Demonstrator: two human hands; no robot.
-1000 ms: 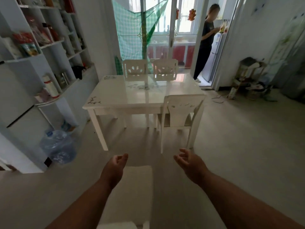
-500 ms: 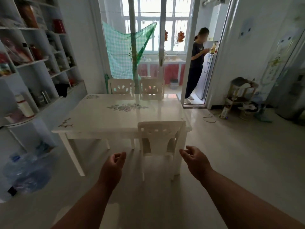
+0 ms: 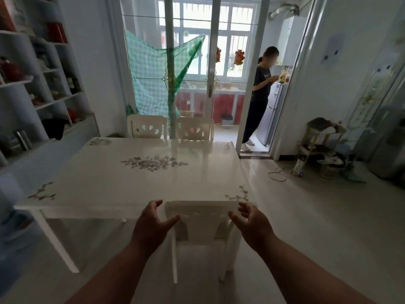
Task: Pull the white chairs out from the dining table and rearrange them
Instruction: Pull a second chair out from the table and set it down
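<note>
A white chair [image 3: 200, 218] is tucked under the near right side of the white dining table [image 3: 105, 178], which has flower prints on its top. My left hand [image 3: 153, 224] hovers open just left of the chair's backrest. On the backrest's right side my right hand [image 3: 249, 220] is spread open, close to the top corner. Neither hand grips the chair. Two more white chairs [image 3: 147, 126] [image 3: 195, 128] stand side by side at the table's far edge.
White shelving [image 3: 37, 84] with jars and bottles lines the left wall. A person [image 3: 259, 95] stands at a fridge in the doorway at the back right. A small cluttered rack [image 3: 320, 145] and a cable lie on the floor to the right.
I have moved closer to the table, and both hands have come forward and up to either side of the near chair's backrest. The chair seat seen below my arms has dropped out of view.
</note>
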